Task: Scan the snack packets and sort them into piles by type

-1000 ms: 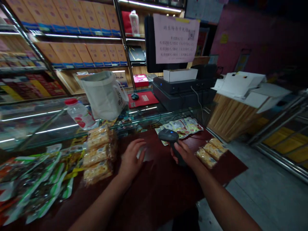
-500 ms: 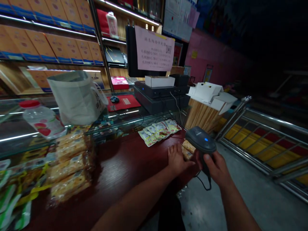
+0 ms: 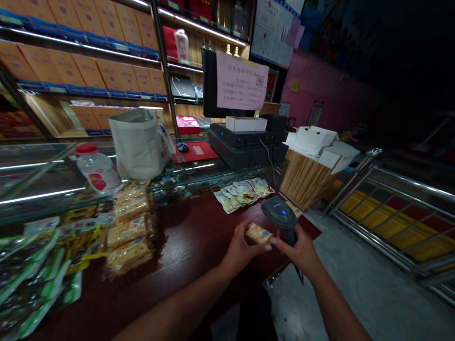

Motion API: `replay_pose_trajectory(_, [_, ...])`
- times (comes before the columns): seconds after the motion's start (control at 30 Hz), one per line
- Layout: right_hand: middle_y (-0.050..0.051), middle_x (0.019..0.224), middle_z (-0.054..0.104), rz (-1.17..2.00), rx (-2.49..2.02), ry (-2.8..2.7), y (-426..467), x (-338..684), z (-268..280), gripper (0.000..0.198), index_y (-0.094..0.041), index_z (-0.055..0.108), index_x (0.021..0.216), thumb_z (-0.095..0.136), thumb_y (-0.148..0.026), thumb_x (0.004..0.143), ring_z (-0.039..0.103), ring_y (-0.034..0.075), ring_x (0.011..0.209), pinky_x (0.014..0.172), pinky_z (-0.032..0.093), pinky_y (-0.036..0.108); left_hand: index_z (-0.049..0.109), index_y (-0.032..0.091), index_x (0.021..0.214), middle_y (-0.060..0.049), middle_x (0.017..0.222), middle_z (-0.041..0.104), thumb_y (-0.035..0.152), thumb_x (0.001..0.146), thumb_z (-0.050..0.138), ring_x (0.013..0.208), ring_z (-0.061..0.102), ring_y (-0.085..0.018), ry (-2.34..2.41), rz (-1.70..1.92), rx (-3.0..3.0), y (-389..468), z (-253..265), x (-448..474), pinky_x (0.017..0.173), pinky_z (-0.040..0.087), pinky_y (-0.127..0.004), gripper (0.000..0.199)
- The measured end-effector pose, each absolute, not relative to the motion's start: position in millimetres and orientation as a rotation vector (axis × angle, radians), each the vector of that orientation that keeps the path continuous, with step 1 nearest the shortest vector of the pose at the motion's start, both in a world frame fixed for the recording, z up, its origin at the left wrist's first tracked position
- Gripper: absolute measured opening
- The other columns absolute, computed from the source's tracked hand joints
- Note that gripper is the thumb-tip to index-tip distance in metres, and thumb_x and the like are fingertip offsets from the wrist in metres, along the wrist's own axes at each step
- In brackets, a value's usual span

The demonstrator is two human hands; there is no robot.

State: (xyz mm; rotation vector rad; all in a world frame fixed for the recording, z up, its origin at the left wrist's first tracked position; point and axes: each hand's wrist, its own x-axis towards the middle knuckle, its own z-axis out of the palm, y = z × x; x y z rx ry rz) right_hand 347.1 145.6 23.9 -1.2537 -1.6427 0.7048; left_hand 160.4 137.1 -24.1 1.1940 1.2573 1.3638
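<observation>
My left hand point(image 3: 241, 246) is closed around a small clear-wrapped pastry snack point(image 3: 259, 234), whose label faces up. In my right hand point(image 3: 298, 248) is a dark barcode scanner point(image 3: 279, 213) with a blue light, its head over the counter just beyond the snack. My right thumb reaches to the snack's near right end; whether it presses on it I cannot tell. Behind the scanner, another wrapped snack point(image 3: 293, 208) shows only in part. White-and-green sachets point(image 3: 245, 192) lie fanned out on the brown counter point(image 3: 192, 237) beyond my hands.
At left are stacked wrapped pastries point(image 3: 130, 237), green-edged packets point(image 3: 35, 274), a red-lidded bottle point(image 3: 97, 170) and a pale bag point(image 3: 137, 147). A monitor point(image 3: 209, 85) and black cash drawer point(image 3: 245, 149) stand behind. Metal railing point(image 3: 391, 213) runs along the right.
My left hand has taken up one snack from the counter and brought it nearer. The scanner in my right hand has moved left and down towards it. The view has turned slightly left.
</observation>
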Motion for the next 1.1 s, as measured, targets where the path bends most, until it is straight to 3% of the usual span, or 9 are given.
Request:
replay_pose_trajectory(0.07, [0.001, 0.07, 0.072, 0.726, -1.231, -1.661, 141.2, 334.3, 24.3, 0.033, -0.021, 0.065, 0.084, 0.082, -0.045, 0.067, 0.067, 0.022, 0.061, 0.061, 0.054, 0.032, 0.06, 0.019, 0.128, -0.014, 0.123, 0.064, 0.037, 0.048, 0.097, 0.115, 0.061, -0.032, 1.14, 1.337, 1.088, 118.9, -12.5, 149.4, 0.101, 0.049, -0.045, 0.09])
replay_pose_trajectory(0.23, [0.003, 0.077, 0.074, 0.783, -1.189, -1.692, 127.5, 314.1, 23.0, 0.035, -0.02, 0.067, 0.09, 0.08, -0.046, 0.07, 0.069, 0.023, 0.067, 0.066, 0.056, 0.034, 0.063, 0.019, 0.12, -0.011, 0.112, 0.07, 0.047, 0.072, 0.083, 0.096, 0.069, -0.024, 0.89, 1.321, 0.754, 93.7, 10.3, 120.9, 0.082, 0.058, -0.037, 0.059])
replay_pose_trajectory(0.4, [0.002, 0.074, 0.073, 0.822, -1.17, -1.741, 115.5, 300.3, 20.7, 0.035, -0.021, 0.064, 0.089, 0.08, -0.048, 0.072, 0.068, 0.022, 0.065, 0.066, 0.057, 0.034, 0.069, 0.017, 0.097, -0.006, 0.098, 0.074, 0.033, 0.064, 0.091, 0.086, 0.071, -0.019, 0.906, 1.36, 0.694, 84.2, 15.3, 84.6, 0.078, 0.059, -0.031, 0.043])
replay_pose_trajectory(0.57, [0.003, 0.071, 0.072, 0.831, -1.209, -1.794, 108.1, 306.1, 23.0, 0.036, -0.019, 0.064, 0.092, 0.076, -0.05, 0.077, 0.065, 0.021, 0.055, 0.054, 0.054, 0.032, 0.069, 0.018, 0.084, -0.003, 0.084, 0.076, 0.035, 0.055, 0.094, 0.074, 0.071, -0.017, 1.077, 1.572, 0.725, 84.2, 17.4, 42.4, 0.07, 0.059, -0.028, 0.042])
replay_pose_trajectory(0.67, [0.006, 0.072, 0.074, 0.79, -1.239, -1.895, 102.1, 314.1, 26.9, 0.034, -0.019, 0.066, 0.093, 0.069, -0.052, 0.083, 0.068, 0.023, 0.058, 0.059, 0.057, 0.035, 0.071, 0.018, 0.082, -0.004, 0.086, 0.078, 0.034, 0.057, 0.091, 0.078, 0.073, -0.02, 1.188, 1.698, 0.834, 85.6, 21.4, 22.9, 0.073, 0.06, -0.03, 0.036])
replay_pose_trajectory(0.87, [0.013, 0.11, 0.078, 0.703, -1.128, -2.063, 84.6, 310.6, 41.0, 0.041, -0.017, 0.069, 0.114, 0.063, -0.049, 0.088, 0.073, 0.031, 0.1, 0.091, 0.058, 0.041, 0.075, 0.017, 0.084, -0.007, 0.091, 0.079, 0.036, 0.062, 0.086, 0.081, 0.073, -0.022, 1.284, 1.764, 0.874, 85.0, 23.8, 5.6, 0.076, 0.06, -0.034, 0.031])
replay_pose_trajectory(1.1, [0.013, 0.109, 0.078, 0.699, -1.101, -2.137, 73.7, 302.0, 48.7, 0.044, -0.016, 0.069, 0.12, 0.06, -0.048, 0.091, 0.074, 0.03, 0.099, 0.089, 0.059, 0.039, 0.067, 0.017, 0.068, -0.007, 0.093, 0.075, 0.032, 0.063, 0.085, 0.095, 0.071, -0.022, 1.264, 1.898, 0.974, 87.0, 22.5, 2.2, 0.091, 0.057, -0.038, 0.024])
